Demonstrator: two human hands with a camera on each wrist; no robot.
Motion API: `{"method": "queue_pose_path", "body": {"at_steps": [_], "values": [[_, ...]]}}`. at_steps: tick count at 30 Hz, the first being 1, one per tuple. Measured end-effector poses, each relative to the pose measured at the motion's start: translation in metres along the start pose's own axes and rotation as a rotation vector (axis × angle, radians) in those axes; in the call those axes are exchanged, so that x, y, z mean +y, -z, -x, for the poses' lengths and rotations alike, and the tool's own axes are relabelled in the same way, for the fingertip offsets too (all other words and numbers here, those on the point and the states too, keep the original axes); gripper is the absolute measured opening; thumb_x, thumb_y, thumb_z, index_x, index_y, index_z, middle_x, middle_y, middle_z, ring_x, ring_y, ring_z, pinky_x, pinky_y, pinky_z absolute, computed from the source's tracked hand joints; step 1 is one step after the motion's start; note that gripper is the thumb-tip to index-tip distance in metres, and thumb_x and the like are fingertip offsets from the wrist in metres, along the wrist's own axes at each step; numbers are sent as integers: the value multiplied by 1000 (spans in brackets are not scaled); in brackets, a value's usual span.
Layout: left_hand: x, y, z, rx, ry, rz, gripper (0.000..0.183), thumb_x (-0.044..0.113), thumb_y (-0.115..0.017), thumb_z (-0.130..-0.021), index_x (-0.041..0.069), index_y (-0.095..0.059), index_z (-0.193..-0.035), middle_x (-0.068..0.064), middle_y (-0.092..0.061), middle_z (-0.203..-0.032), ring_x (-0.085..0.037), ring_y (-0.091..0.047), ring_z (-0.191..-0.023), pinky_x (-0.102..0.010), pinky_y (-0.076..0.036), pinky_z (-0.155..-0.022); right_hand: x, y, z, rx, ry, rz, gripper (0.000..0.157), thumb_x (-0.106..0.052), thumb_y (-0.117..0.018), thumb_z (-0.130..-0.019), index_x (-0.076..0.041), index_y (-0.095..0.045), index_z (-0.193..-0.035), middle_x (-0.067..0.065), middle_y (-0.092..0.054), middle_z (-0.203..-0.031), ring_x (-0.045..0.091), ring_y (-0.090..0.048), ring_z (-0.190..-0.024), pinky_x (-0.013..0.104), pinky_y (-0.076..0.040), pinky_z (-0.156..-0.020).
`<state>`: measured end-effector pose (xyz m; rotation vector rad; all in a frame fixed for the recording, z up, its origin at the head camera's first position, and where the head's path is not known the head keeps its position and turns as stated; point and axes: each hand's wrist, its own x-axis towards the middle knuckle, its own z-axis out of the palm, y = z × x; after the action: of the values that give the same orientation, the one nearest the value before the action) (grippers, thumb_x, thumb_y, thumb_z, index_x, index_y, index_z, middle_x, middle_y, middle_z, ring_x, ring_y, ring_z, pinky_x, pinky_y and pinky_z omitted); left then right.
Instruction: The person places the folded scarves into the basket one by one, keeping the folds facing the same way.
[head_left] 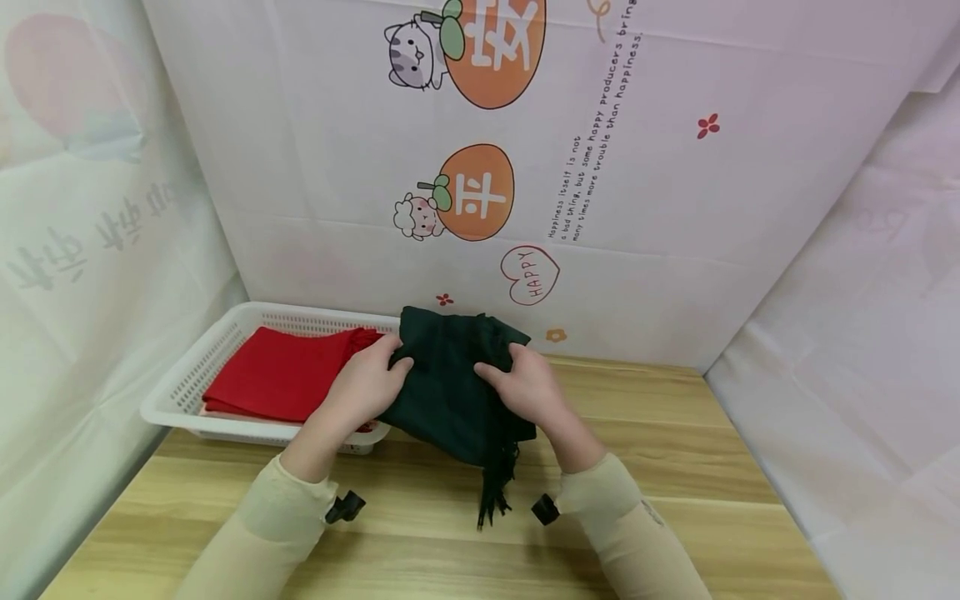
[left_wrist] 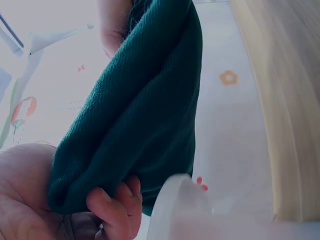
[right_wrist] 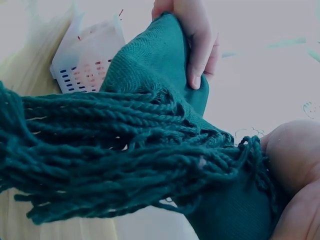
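Observation:
A folded dark green scarf with a twisted fringe is held up between both hands, above the table beside the basket. My left hand grips its left edge, thumb on top; in the left wrist view the fingers curl under the folded cloth. With the right hand I grip the opposite side near the fringe. That fringe hangs down and fills much of the right wrist view. Inside the white basket lies a folded red cloth, partly behind my left hand.
The wooden table runs up to a white printed backdrop at the back, with similar white sheets on both sides. The basket stands at the back left, its right end partly covered by the scarf.

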<state>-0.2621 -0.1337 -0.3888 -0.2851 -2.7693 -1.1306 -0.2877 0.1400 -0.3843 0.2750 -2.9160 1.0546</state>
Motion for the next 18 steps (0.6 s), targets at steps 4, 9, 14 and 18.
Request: {"method": "queue_pose_path", "body": {"at_steps": [4,9,14,18], "values": [[-6,8,2,10,4,-5,46,25,-59,-115,1,-56,-154,-25,-63,-153,-43,-66,-127,-66,-54,-109,-8,-6,0,9,12,-22,83,-45,-73,-108,9,-44,-164,29,-46,-169,43,-46,-156,59,-41,-126],[-12,16,4,15,20,-21,46,26,-60,-114,1,-55,-153,-25,-63,-151,-44,-65,-126,-66,-54,-109,-15,-14,0,16,24,-49,84,-44,-74,-108,8,-43,-165,28,-45,-170,42,-45,-157,58,-41,-126],[-19,23,6,29,21,-29,44,26,-61,-114,1,-57,-150,-25,-66,-147,-43,-66,-123,-65,-55,-107,-22,-21,-1,25,43,-63,83,-45,-74,-108,8,-44,-165,27,-45,-170,42,-46,-157,58,-41,-126],[-23,29,8,36,23,-29,44,27,-62,-113,1,-57,-148,-25,-66,-145,-43,-66,-121,-65,-55,-107,-29,-24,-3,30,70,-60,79,-44,-74,-108,8,-48,-162,28,-50,-166,42,-52,-152,58,-44,-123]]}}
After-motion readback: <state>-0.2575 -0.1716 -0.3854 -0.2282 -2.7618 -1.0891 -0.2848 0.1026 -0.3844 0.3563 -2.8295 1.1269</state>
